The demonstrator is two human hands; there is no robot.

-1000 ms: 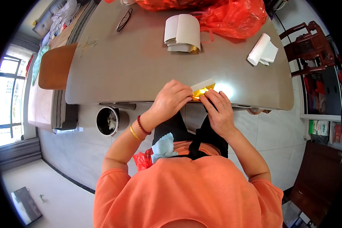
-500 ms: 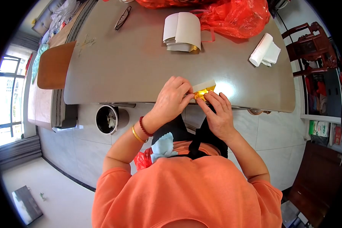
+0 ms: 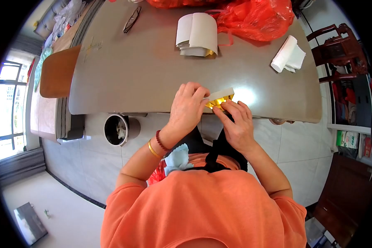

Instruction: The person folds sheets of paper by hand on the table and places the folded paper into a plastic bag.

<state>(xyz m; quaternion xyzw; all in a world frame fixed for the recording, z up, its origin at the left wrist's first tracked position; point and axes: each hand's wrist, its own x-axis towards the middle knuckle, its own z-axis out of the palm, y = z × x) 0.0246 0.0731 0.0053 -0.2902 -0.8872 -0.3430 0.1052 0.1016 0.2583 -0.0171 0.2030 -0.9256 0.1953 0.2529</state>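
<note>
A sheet of shiny gold paper (image 3: 220,99) with a pale back stands partly folded at the table's front edge. My left hand (image 3: 188,103) pinches its left end, with the thumb and fingers closed. On the right, my right hand (image 3: 238,120) grips the paper's lower edge between thumb and bent fingers. Part of the paper is hidden behind the fingertips. Beyond my hands lies a stack of curled sheets (image 3: 197,35), white on the outside with gold showing at one lower corner.
Red plastic bags (image 3: 256,20) lie at the table's far side. A white paper roll (image 3: 285,56) is at the right, glasses (image 3: 132,19) at the upper left. Below the table edge stands a bin (image 3: 120,129). A brown chair (image 3: 60,71) is at the left.
My left hand has shifted slightly left along the paper and its wrist has turned a little. More of the gold side shows. My right hand has hardly moved.
</note>
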